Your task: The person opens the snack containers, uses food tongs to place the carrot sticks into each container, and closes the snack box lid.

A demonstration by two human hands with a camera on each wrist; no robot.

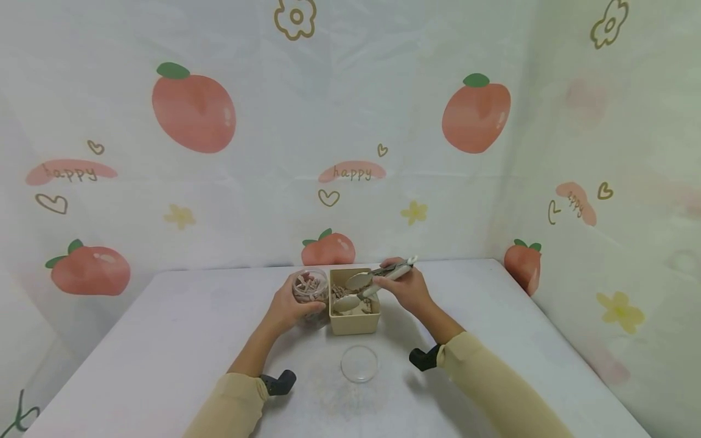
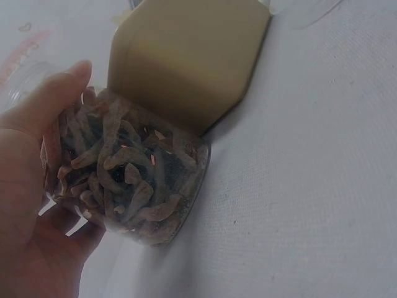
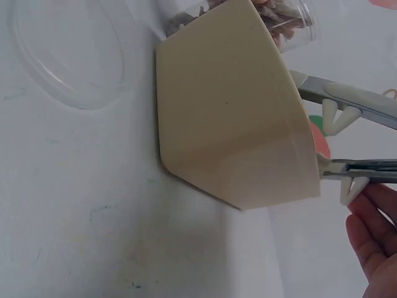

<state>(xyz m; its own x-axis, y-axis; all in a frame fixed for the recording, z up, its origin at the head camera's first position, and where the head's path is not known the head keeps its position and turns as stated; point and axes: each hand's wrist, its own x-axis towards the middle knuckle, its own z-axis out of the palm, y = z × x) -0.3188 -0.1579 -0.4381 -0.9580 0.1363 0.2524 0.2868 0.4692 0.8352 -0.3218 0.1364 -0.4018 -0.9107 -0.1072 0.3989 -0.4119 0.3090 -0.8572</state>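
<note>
My left hand (image 1: 283, 309) grips a clear plastic jar (image 1: 310, 288) filled with brownish dried strips (image 2: 118, 161), thumb on one side and fingers around the other. Directly right of the jar stands a beige square box (image 1: 355, 326), which holds some similar brownish pieces (image 1: 339, 293). In my right hand (image 1: 412, 292) is a pair of metal tongs (image 1: 390, 281) with pale grips and spoon-shaped ends. The two ends are spread apart over the box, and nothing shows between them. Part of the box's inside is hidden by the tongs.
A clear round lid (image 1: 359, 364) lies on the white tabletop (image 1: 219, 316) in front of the box. Behind the table hangs a white backdrop (image 1: 350, 109) printed with fruit, and it continues along the right side.
</note>
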